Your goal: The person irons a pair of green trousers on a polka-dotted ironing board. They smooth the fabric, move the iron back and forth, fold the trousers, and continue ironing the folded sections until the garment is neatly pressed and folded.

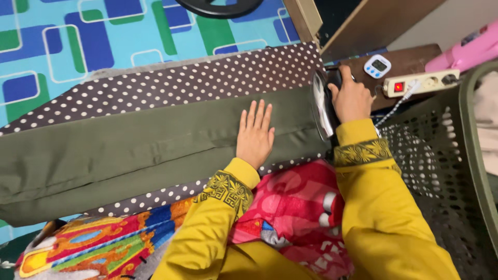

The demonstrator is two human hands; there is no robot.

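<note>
Olive cloth (129, 150): folded along the dotted ironing pad (171, 85). Left hand (255, 136) open, flat on cloth; right hand (351, 98) closed around iron (322, 106) at cloth's right end. Risk: the soleplate could scorch the cloth or reach the fingers (257, 115) just beside it.

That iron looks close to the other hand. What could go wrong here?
1. The left hand lies flat on the green cloth, in the iron's likely path; a quick pass might burn the fingers.
2. The iron's cord runs to the power strip beside the basket; it could snag.
3. The right hand holds the iron at the cloth's end; if its soleplate rests there, it may scorch.
</note>
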